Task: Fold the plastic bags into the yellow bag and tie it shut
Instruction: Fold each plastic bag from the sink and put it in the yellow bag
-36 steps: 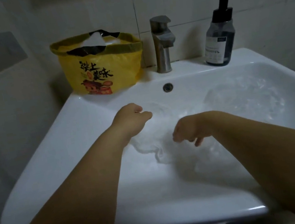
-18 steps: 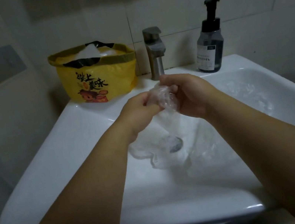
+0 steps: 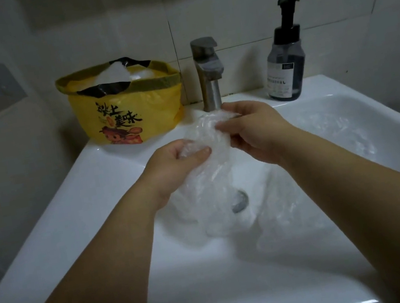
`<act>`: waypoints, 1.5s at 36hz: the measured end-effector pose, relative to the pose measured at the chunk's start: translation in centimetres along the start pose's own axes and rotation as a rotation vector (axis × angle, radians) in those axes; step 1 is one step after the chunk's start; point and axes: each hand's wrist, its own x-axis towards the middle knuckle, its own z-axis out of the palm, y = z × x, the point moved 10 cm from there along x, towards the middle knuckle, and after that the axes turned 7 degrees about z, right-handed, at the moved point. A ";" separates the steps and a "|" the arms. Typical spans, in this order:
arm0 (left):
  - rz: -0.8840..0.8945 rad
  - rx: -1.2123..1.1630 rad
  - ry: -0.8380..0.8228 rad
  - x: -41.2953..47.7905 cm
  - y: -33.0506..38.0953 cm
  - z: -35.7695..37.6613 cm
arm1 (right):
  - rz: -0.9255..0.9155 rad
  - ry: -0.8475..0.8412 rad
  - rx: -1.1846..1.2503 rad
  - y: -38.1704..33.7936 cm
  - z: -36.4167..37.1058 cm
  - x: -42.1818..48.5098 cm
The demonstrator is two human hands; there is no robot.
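Dim overall, cool grey cast, light soft and diffuse, no hard shadow edges. Small glare streak on sink (image 3: 245, 302) front rim at 5 o'clock, fainter glint on rim at 10 o'clock. Forearms (image 3: 103, 273) dark at 7 and 5 o'clock, with soft shadow beneath them in basin. Wall tile (image 3: 234, 0) lines bow toward edges, corners darken. Fine detail smeared. Clear plastic bag (image 3: 209, 149) barely separates from white basin.

I'm looking into a bathroom, likely a home one: a white sink (image 3: 110, 192) with a drain (image 3: 240, 201), a metal tap (image 3: 208, 75) behind it, a pump bottle (image 3: 285, 57) on its rim, and pale tiles (image 3: 234, 0) above.
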 end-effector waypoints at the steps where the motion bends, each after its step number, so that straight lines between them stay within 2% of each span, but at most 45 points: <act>1: 0.013 0.025 0.023 0.1 0.3 -0.2 | -0.003 0.031 -0.044 0.0 -0.2 0.0; 3: 0.036 0.062 0.052 0.4 0.6 -0.5 | 0.017 0.084 -0.081 0.2 -0.6 0.2; 6: 0.011 0.024 0.077 0.5 0.5 -0.9 | 0.081 0.105 0.050 0.7 -0.8 0.7; 11: -0.114 -0.089 0.047 0.3 -0.7 -0.2 | 0.144 -0.023 0.267 1.2 0.7 0.6; 13: -0.136 -0.152 0.040 0.2 -0.7 0.1 | 0.109 -0.026 0.109 1.2 0.9 0.7; 17: -0.091 -0.187 0.011 0.1 -0.2 0.5 | 0.014 -0.005 -0.387 1.5 1.6 0.6; 21: -0.057 -0.080 -0.073 0.1 -0.2 1.3 | -0.012 -0.089 -0.558 2.3 3.2 -0.3; 23: -0.037 -0.057 -0.085 0.1 -0.1 1.4 | -0.051 -0.052 -0.566 1.7 2.9 -0.4; 28: -0.038 -0.158 -0.003 0.3 0.0 0.4 | -0.024 0.019 -0.368 0.9 1.5 0.0; 33: -0.111 -0.313 0.229 0.9 -1.2 -2.3 | 0.078 0.035 -0.136 1.2 0.3 0.5; 36: -0.182 -0.459 0.337 0.8 -2.0 -3.3 | 0.110 0.091 -0.060 1.3 -0.4 0.5; 40: -0.227 -0.600 0.352 0.6 -2.2 -3.2 | 0.189 0.105 -0.073 2.1 -0.5 0.5; 45: -0.210 -0.529 0.325 0.3 -1.5 -3.3 | 0.317 0.016 -0.151 3.3 -0.4 0.0; 49: -0.154 -0.466 0.346 0.3 -1.0 -3.7 | 0.175 0.027 0.065 1.3 -0.6 0.2; 52: -0.123 -0.278 0.441 0.0 -1.3 -5.0 | 0.079 -0.077 0.222 -0.4 0.2 -0.3; 54: -0.124 -0.174 0.509 -0.2 -1.7 -6.1 | 0.072 -0.161 0.207 -0.7 1.0 -0.7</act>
